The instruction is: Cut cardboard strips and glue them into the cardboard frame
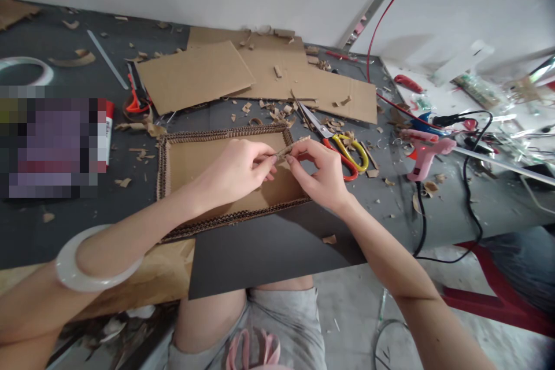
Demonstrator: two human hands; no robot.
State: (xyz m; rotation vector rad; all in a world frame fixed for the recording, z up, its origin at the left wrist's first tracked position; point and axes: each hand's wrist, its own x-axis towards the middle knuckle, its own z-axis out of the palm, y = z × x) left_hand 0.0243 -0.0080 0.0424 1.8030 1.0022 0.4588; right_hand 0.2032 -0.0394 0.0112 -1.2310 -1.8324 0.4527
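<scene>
A shallow rectangular cardboard tray (203,163) with corrugated walls lies on the dark table in front of me. Above its right part, my left hand (247,172) and my right hand (318,170) meet fingertip to fingertip. Both pinch a narrow cardboard strip (284,154), whose far end pokes out over my right fingers. Just beyond my right hand rest scissors (332,137) with red and yellow handles, their blades apart.
Flat cardboard sheets (195,75) lie behind the tray among many scraps. A pink glue gun (425,153) with a black cable stands at the right. A tape roll (26,72) and red-handled cutters (137,95) are at the left. The table's front edge is near my legs.
</scene>
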